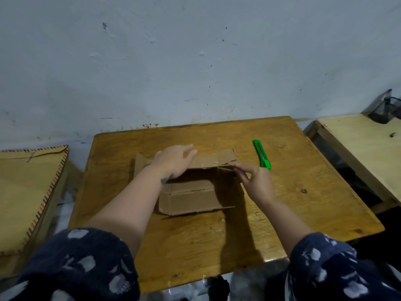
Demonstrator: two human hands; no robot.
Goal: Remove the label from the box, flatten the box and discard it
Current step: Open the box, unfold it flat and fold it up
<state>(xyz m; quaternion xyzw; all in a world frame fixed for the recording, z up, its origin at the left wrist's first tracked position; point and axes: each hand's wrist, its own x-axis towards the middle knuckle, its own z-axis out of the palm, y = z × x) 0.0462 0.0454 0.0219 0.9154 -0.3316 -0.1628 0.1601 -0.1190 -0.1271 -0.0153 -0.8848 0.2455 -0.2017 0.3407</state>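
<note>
Flattening step in hand: the box sits mid-bench, lid flap thrown back toward the wall, no label visible on the faces shown. The left hand lies spread, straight fingers pressing the back flap down; the right hand has its grip pinching the box's right end wall at the far corner. A green utility knife lies just beyond the right hand; next move likely calls for folding that end wall outward and pressing the sides flat.
</note>
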